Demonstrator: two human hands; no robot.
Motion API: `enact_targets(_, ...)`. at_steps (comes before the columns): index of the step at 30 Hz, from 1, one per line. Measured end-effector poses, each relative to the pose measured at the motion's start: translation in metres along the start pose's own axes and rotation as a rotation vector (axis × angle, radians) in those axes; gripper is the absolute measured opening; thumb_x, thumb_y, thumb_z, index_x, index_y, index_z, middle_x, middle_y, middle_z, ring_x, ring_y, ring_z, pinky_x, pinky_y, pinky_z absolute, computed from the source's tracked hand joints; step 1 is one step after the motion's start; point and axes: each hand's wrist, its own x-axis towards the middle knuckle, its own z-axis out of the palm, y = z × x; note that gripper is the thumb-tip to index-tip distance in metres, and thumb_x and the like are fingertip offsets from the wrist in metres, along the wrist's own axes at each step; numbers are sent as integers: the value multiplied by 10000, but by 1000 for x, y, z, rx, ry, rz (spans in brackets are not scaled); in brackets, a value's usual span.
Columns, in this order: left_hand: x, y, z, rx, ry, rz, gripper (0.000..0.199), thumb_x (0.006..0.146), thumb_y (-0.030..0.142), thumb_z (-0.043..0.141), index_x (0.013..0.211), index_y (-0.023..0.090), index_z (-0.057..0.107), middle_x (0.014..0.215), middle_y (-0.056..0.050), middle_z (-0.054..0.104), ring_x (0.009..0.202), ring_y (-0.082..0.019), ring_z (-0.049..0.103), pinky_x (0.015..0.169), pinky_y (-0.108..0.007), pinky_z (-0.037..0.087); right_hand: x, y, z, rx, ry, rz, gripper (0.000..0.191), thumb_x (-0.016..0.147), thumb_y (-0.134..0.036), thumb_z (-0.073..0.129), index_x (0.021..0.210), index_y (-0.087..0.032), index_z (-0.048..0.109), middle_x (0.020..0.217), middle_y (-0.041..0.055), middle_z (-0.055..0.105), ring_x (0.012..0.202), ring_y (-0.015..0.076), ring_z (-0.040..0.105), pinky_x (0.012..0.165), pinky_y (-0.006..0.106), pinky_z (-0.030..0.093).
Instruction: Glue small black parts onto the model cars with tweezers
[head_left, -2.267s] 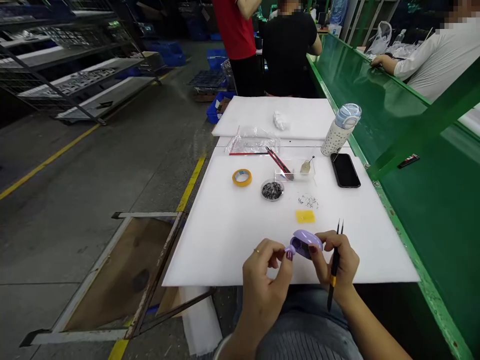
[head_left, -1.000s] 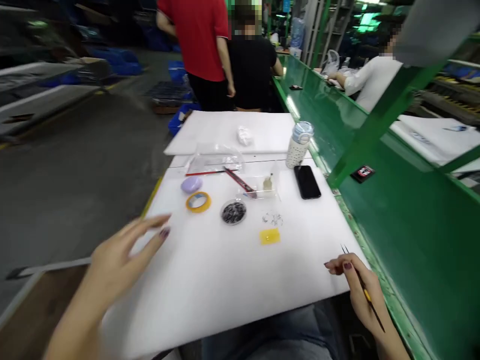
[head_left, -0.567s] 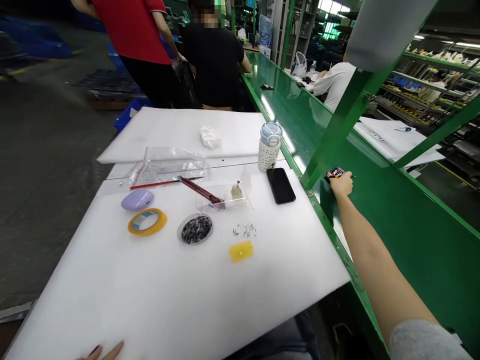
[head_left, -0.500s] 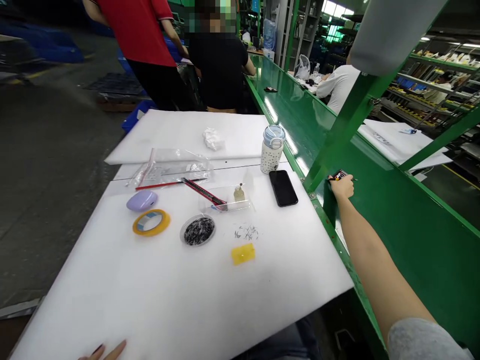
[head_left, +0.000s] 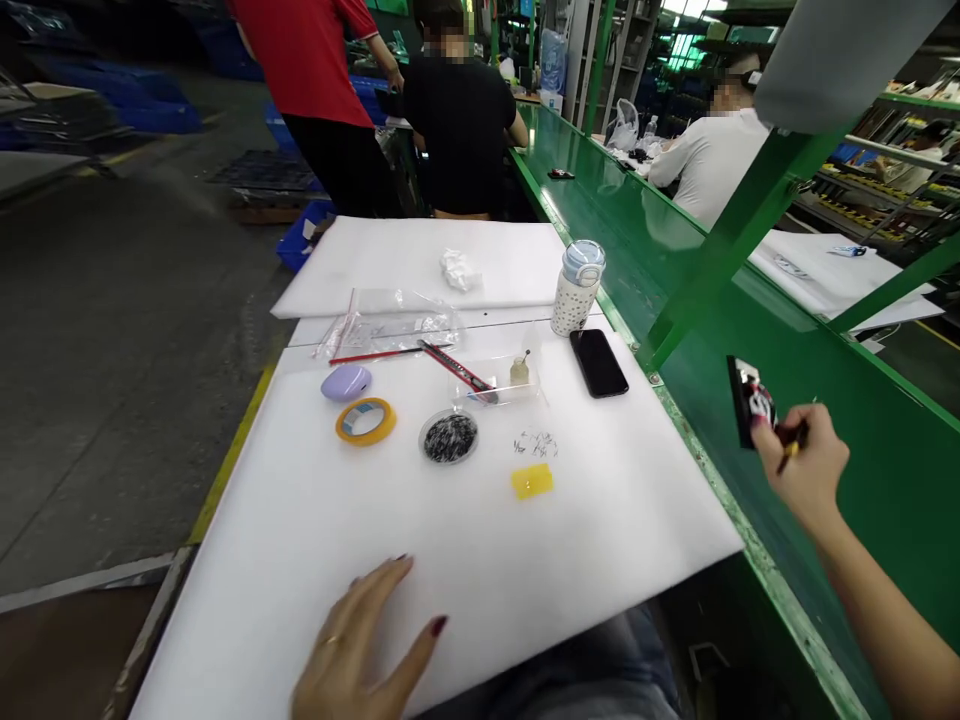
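Note:
My right hand [head_left: 806,470] is raised over the green conveyor [head_left: 825,400], holding a small black case with a red and white print [head_left: 748,400] together with black tweezers [head_left: 791,445]. My left hand [head_left: 360,650] lies flat and open on the white foam board [head_left: 465,540], near its front edge, holding nothing. Further up the board sit a purple earbud case [head_left: 346,382], a yellow tape roll [head_left: 366,421], a round dish of small dark parts [head_left: 448,437], a few loose parts [head_left: 534,443] and a yellow pad [head_left: 532,481].
A black phone [head_left: 598,361], a spotted bottle [head_left: 574,289], a clear tray with a small bottle [head_left: 504,380], a red-handled knife [head_left: 457,370] and a plastic bag [head_left: 397,320] lie at the back. Three people are further along the conveyor. Green frame posts [head_left: 720,260] rise to the right.
My right hand picked the small black case off the conveyor and drew it back towards me. My left hand slid further onto the board. The purple case was set down beside the tape earlier.

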Motion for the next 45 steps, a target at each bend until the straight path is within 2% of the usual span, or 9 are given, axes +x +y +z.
enact_targets(4,15,25,9,-62,-215,151,1196,696,706,797,1597,247,157,1532,-206,460,1353,-409,532,994,-547,583,-130,-92,1,308,-326,-664,250,758,-222,638,793,-266,394,584,-61,484,460,124,443,454,255,344)
enact_targets(9,17,33,16,78,-213,313,1594,367,992,680,1589,108,163,1555,-306,374,1403,-483,432,1004,-607,549,-207,-136,34,349,-550,-726,222,853,-306,588,784,-257,383,555,-54,486,425,128,452,416,277,306)
enact_targets(13,17,37,19,150,-227,345,1480,373,914,780,1497,65,326,1460,-282,501,1328,-452,501,1038,-627,501,-152,-137,39,417,-776,-682,256,939,-464,625,857,-228,573,657,-21,632,531,130,580,495,251,410)
enact_targets(17,24,44,20,93,-285,314,1421,312,795,882,1428,76,374,1419,-283,519,1303,-470,497,1062,-689,426,-61,-160,96,380,-357,-438,312,1029,-370,480,869,-212,697,606,-8,632,536,145,585,579,281,417)
enact_targets(23,24,46,21,31,-320,276,1398,357,761,895,1465,116,337,1456,-242,486,1360,-417,449,1181,-645,269,-1,-197,186,151,-404,-430,165,907,-348,670,865,-200,729,542,-17,533,559,177,539,648,321,408)
enact_targets(26,23,45,23,41,-311,291,1479,337,843,844,1511,130,295,1486,-236,460,1380,-416,419,1221,-614,188,-3,-206,171,211,-347,-554,168,931,-260,607,780,-213,666,581,-21,530,548,140,478,629,306,381)
enact_targets(31,24,46,22,45,-358,285,1430,390,788,871,1532,155,287,1536,-230,410,1422,-438,360,1231,-630,121,-47,-196,99,423,-63,-778,244,955,-253,575,718,-240,521,643,-9,507,570,135,449,578,312,336)
enact_targets(38,26,48,20,73,-346,282,1367,431,773,856,1515,126,334,1507,-208,448,1403,-402,369,1243,-526,31,-158,-143,70,1134,-487,291,344,817,-248,706,644,-230,409,468,-94,289,405,71,206,399,227,215)
enact_targets(45,25,47,19,114,-353,293,1394,408,821,835,1516,129,348,1504,-191,447,1416,-371,343,1246,-439,-27,-172,-136,76,1100,-507,397,297,792,-218,685,620,-219,443,485,-75,332,446,78,296,430,224,243)
